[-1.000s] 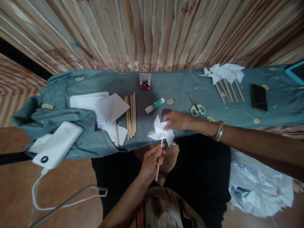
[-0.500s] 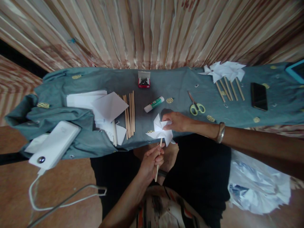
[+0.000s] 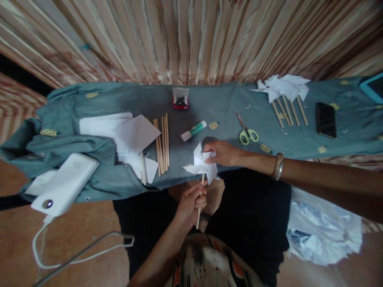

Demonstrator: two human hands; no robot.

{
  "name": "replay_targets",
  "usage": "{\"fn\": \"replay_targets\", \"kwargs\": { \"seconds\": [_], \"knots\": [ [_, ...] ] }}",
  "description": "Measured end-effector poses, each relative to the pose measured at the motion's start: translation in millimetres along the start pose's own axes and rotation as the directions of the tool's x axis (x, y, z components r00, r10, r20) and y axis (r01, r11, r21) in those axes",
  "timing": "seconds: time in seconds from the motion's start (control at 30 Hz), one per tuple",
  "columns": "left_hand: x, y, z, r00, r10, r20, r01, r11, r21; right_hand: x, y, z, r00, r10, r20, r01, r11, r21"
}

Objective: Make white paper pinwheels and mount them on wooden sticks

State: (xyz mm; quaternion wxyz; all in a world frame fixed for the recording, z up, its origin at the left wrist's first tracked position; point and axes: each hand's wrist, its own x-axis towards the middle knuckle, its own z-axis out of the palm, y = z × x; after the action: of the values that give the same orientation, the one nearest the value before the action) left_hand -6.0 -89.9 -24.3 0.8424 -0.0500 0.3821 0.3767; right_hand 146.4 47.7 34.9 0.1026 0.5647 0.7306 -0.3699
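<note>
My left hand (image 3: 191,201) is closed round a thin wooden stick (image 3: 198,217), which stands up to a white paper pinwheel (image 3: 201,164) at the near edge of the cloth-covered table (image 3: 221,105). My right hand (image 3: 223,153) pinches the pinwheel's middle from the right, fingers pressed together on the paper. A silver bracelet (image 3: 278,166) sits on my right wrist.
On the table lie a bundle of wooden sticks (image 3: 162,143), white paper sheets (image 3: 119,131), a glue stick (image 3: 194,130), a red box of pins (image 3: 180,99), scissors (image 3: 247,133), finished pinwheels (image 3: 284,89), a black phone (image 3: 326,119). A white power bank (image 3: 64,183) with cable is at left.
Both hands keep their hold on the stick and pinwheel; only the camera has drifted slightly.
</note>
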Motion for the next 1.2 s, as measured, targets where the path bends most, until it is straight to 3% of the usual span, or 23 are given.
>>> {"fn": "replay_targets", "kwargs": {
  "seconds": [0.2,0.83,1.2],
  "knots": [
    [0.4,-1.1,-0.4,1.000,0.019,-0.016,-0.019,1.000,0.003,2.5,-2.6,-2.3,1.000,0.005,0.028,-0.004,1.000,-0.027],
    [0.1,25.3,-7.7,0.998,-0.054,-0.019,0.056,0.991,0.122,11.9,-2.9,-8.1,0.993,-0.048,0.111,0.058,0.994,-0.089],
    [-0.5,2.1,0.2,0.999,0.016,-0.048,-0.015,1.000,0.024,12.2,-5.3,-9.1,0.993,-0.026,0.112,0.037,0.995,-0.092]
  ]
}}
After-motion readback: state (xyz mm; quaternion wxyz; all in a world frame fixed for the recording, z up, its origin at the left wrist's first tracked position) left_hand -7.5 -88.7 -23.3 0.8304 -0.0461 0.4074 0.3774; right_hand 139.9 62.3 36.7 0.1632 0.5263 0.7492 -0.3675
